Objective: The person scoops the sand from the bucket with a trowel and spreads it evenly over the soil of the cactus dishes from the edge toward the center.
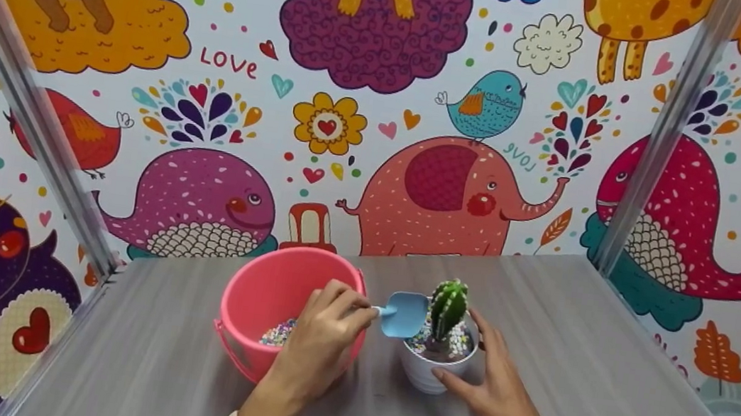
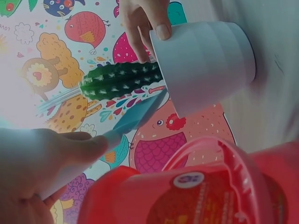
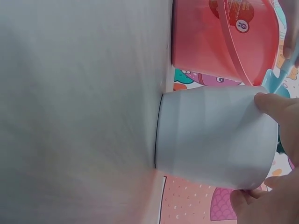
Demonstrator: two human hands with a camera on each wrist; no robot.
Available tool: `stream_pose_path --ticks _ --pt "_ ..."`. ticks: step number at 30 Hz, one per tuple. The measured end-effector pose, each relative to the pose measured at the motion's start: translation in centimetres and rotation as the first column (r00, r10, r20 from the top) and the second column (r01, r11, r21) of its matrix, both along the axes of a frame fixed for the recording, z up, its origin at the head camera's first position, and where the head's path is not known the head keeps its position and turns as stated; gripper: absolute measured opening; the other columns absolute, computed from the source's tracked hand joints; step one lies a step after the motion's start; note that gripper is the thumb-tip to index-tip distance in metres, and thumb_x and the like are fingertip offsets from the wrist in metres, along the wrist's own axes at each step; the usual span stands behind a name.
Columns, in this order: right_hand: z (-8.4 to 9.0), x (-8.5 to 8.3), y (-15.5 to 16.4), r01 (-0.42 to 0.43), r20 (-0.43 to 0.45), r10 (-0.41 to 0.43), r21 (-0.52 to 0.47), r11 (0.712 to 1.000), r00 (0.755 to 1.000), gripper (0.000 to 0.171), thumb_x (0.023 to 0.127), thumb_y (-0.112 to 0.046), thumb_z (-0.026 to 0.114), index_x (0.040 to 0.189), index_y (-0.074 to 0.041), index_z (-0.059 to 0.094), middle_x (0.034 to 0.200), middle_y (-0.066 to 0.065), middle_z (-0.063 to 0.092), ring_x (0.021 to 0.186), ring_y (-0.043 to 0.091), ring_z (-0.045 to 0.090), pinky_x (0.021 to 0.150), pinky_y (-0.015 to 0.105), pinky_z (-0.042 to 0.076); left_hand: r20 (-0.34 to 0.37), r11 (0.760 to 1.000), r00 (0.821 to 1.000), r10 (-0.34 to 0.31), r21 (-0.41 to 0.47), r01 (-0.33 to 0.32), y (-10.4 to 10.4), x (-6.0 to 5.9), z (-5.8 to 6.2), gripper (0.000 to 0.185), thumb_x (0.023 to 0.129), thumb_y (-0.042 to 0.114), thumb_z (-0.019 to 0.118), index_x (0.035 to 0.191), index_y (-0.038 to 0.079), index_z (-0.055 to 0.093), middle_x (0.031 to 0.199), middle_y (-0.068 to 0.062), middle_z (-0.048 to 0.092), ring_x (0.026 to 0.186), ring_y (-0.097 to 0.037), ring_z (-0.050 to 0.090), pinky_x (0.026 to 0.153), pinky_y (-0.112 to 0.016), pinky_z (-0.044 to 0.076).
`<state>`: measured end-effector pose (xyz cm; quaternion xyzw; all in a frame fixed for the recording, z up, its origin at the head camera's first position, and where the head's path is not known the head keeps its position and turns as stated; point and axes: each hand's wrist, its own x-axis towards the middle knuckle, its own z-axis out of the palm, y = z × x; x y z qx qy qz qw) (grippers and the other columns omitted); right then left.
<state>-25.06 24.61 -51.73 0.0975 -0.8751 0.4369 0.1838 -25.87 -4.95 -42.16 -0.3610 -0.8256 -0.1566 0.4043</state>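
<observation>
My left hand (image 1: 325, 338) grips the handle of a small light-blue toy shovel (image 1: 404, 315). The shovel's blade hangs over the left rim of a white ribbed flowerpot (image 1: 427, 373). In the pot stands a green cactus (image 1: 448, 308) with pale spine tufts, amid multicoloured pebbles (image 1: 460, 341). From the right, my right hand (image 1: 498, 382) holds the pot by its rim, thumb in front and fingers behind, as the right wrist view also shows. Beneath my left forearm and hand is a pink bucket (image 1: 252, 293) with more coloured pebbles (image 1: 279, 333) at its bottom.
All stands on a grey wood-grain table (image 1: 153, 337). The bucket's pink handle (image 1: 233, 353) hangs down at its front left. Behind rise white panels with printed cartoon animals, joined by metal posts (image 1: 666, 139) at the left and right.
</observation>
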Motion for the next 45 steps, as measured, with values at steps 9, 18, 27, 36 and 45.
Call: stream_pose_path --ticks 9,18,27,36,45 --pt "0.0 0.1 -0.1 0.001 -0.052 -0.002 -0.016 1.000 0.999 0.111 0.079 -0.047 0.098 0.167 -0.015 0.038 0.164 0.016 0.047 0.150 0.039 0.048 0.118 0.070 0.041 0.128 0.988 0.992 -0.019 0.154 -0.001 -1.8 -0.4 -0.1 0.026 0.088 0.026 0.090 0.112 0.017 0.087 0.106 0.002 0.074 0.108 -0.014 0.058 0.088 -0.031 0.057" --pt "0.5 0.6 -0.5 0.042 -0.157 -0.054 -0.076 0.996 0.986 0.064 0.092 -0.032 0.089 0.146 -0.016 0.059 0.147 -0.003 0.060 0.138 0.011 0.052 0.110 0.021 0.042 0.151 0.970 0.988 -0.015 0.243 -0.023 -4.0 -0.8 -0.2 0.035 0.085 0.020 0.094 0.118 0.015 0.085 0.105 0.002 0.075 0.105 -0.012 0.056 0.084 -0.026 0.060" --pt "0.4 1.0 -1.4 -0.028 -0.403 -0.009 -0.086 0.996 0.915 0.025 0.092 -0.004 0.084 0.111 -0.018 0.075 0.111 -0.007 0.072 0.104 0.010 0.065 0.090 0.022 0.049 0.222 0.953 0.975 0.005 0.296 -0.072 -5.6 -0.7 -0.2 0.034 0.085 0.015 0.094 0.118 0.014 0.085 0.108 0.000 0.074 0.107 -0.011 0.056 0.086 -0.028 0.063" --pt "0.3 1.6 -3.7 -0.216 -0.538 0.190 0.015 0.976 0.821 0.044 0.085 0.008 0.083 0.123 -0.013 0.076 0.113 0.004 0.078 0.103 0.017 0.073 0.093 0.019 0.053 0.273 0.944 0.960 0.056 0.298 -0.140 -7.7 -0.7 -0.3 0.031 0.086 0.015 0.093 0.115 0.015 0.086 0.107 0.001 0.074 0.104 -0.010 0.056 0.086 -0.031 0.063" --pt "0.5 2.3 -6.1 -0.330 -0.449 0.297 0.005 0.944 0.843 0.066 0.089 -0.001 0.083 0.150 -0.009 0.059 0.135 0.005 0.067 0.109 0.019 0.070 0.084 0.031 0.060 0.232 0.935 0.970 0.073 0.323 -0.148 -10.3 -0.8 -0.9 0.032 0.081 0.005 0.095 0.111 0.013 0.086 0.104 0.000 0.075 0.104 -0.015 0.061 0.089 -0.040 0.064"
